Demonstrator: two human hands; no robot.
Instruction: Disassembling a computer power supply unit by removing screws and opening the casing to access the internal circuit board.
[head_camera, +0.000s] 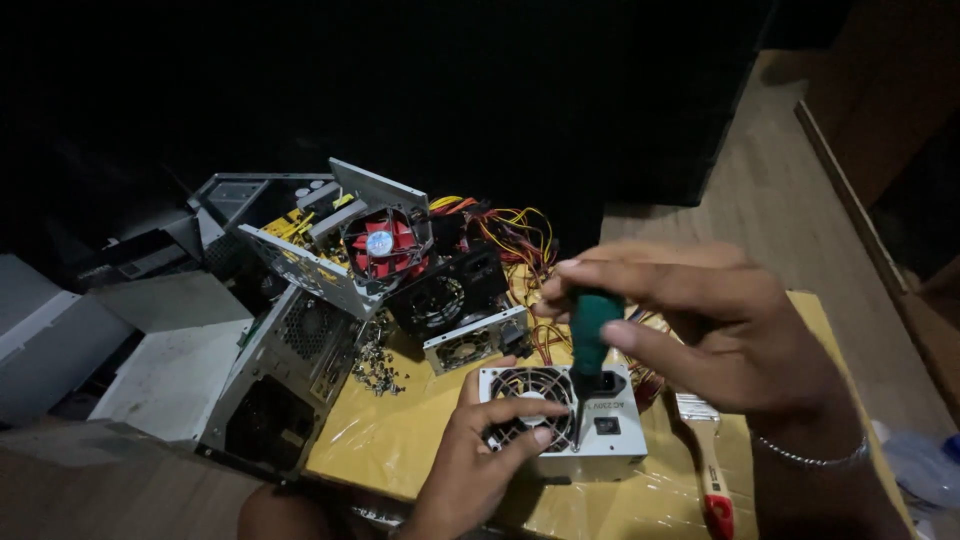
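Note:
A grey computer power supply (610, 440) with a round fan grille stands on the yellow table (400, 435). My left hand (480, 455) rests on the fan grille, fingers spread over it, steadying the box. My right hand (700, 320) is closed on a green-handled screwdriver (590, 335), held upright with its tip down at the edge of the fan grille. A metal bracelet sits on my right wrist.
A brush with a red and pale handle (708, 460) lies right of the power supply. Behind it are more power supplies (460, 300), a red-fan unit (380, 245), a tangle of coloured cables (515, 235) and a pile of screws (378, 368). An open PC case (275, 385) stands left.

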